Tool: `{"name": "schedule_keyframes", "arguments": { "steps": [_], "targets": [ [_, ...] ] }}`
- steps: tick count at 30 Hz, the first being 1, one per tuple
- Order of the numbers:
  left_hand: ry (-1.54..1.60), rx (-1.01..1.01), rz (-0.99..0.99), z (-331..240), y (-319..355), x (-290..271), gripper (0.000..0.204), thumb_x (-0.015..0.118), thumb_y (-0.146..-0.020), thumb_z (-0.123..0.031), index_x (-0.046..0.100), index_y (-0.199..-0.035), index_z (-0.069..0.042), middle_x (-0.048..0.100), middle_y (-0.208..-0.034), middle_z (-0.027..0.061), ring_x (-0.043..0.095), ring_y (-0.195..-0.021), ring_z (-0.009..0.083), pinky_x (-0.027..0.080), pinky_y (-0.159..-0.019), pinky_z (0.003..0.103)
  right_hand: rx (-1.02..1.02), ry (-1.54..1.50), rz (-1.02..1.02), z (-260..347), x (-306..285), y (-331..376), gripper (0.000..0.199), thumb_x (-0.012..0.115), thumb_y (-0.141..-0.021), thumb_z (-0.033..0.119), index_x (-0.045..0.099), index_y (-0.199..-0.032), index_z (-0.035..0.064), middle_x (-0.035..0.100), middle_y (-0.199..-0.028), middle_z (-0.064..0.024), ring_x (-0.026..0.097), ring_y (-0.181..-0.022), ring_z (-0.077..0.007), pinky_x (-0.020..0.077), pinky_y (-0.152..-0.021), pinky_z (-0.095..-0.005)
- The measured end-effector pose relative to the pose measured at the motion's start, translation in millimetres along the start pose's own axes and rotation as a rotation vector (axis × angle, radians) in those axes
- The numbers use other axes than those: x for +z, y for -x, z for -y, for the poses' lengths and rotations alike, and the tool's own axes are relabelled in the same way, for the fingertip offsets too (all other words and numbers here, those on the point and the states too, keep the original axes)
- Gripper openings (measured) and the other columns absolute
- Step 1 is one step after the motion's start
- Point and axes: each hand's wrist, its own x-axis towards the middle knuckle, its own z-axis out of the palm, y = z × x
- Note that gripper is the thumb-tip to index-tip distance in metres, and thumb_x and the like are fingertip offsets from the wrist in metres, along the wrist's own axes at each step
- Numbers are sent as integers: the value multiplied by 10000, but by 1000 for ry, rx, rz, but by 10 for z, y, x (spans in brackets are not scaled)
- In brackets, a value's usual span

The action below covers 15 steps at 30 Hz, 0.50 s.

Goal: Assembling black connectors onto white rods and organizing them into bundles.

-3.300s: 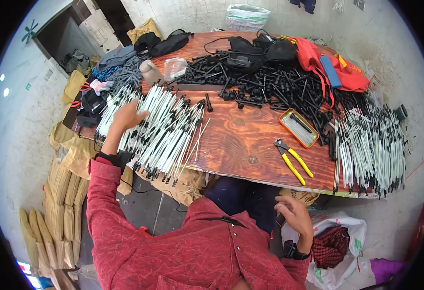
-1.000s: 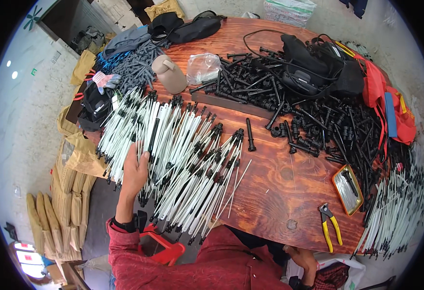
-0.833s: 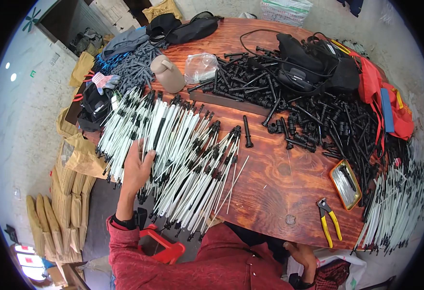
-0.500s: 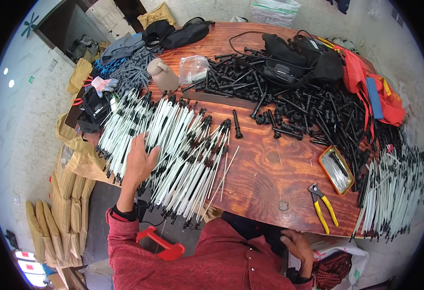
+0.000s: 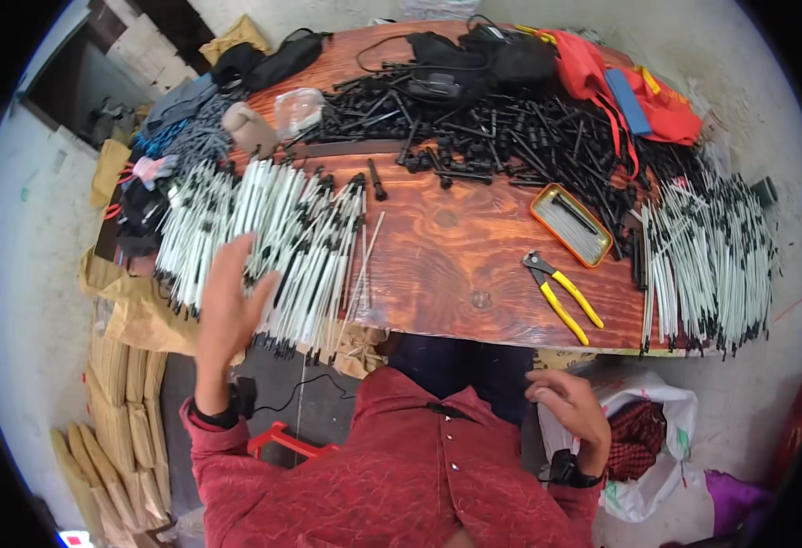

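My left hand [image 5: 227, 300] is held over the near edge of a large pile of thin white rods with black ends [image 5: 310, 247]. Its thumb stands apart from the fingers and nothing is in it; whether it touches the rods I cannot tell. Lower right, my right hand [image 5: 570, 402] hangs in front of the table's near edge, its fingers loosely bent and nothing visible in them. Yellow-handled pliers [image 5: 561, 297] lie on the table beyond it. One black plastic shaft [image 5: 376, 181] lies apart, right of the rods.
A heap of black plastic parts [image 5: 520, 137] covers the far side of the wooden table [image 5: 437, 274]. To the right are an orange-rimmed tray [image 5: 536, 222] and another rod bundle [image 5: 707, 265]. A beige flask [image 5: 250, 130] and grey pieces [image 5: 205, 128] stand far left. Wrapped packages [image 5: 127, 393] sit lower left.
The whole view has shifted, so the table sits higher and farther left. My left hand has come back toward me from the rods. My right hand has moved outward, away from my body.
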Motion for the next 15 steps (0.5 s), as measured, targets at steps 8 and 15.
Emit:
{"name": "schedule_keyframes", "arguments": {
  "steps": [8, 15],
  "targets": [
    [50, 171, 9, -891, 426, 685, 612, 833, -833, -231, 613, -1385, -83, 426, -1554, 282, 434, -1399, 499, 373, -1150, 548, -46, 32, -97, 5, -23, 129, 320, 626, -995, 84, 646, -1277, -67, 760, -1008, -122, 715, -952, -160, 562, -867, -319],
    [-205, 159, 14, -577, 414, 1162, 712, 804, -821, -188, 513, -1438, 11, 356, -1611, 291, 365, -1424, 543, 279, -1200, 605, -115, 178, -260, 174, -127, 274, 300, 653, -996, 175, 696, -1212, -28, 759, -943, -105, 725, -869, -165, 558, -794, -308]
  ]
}}
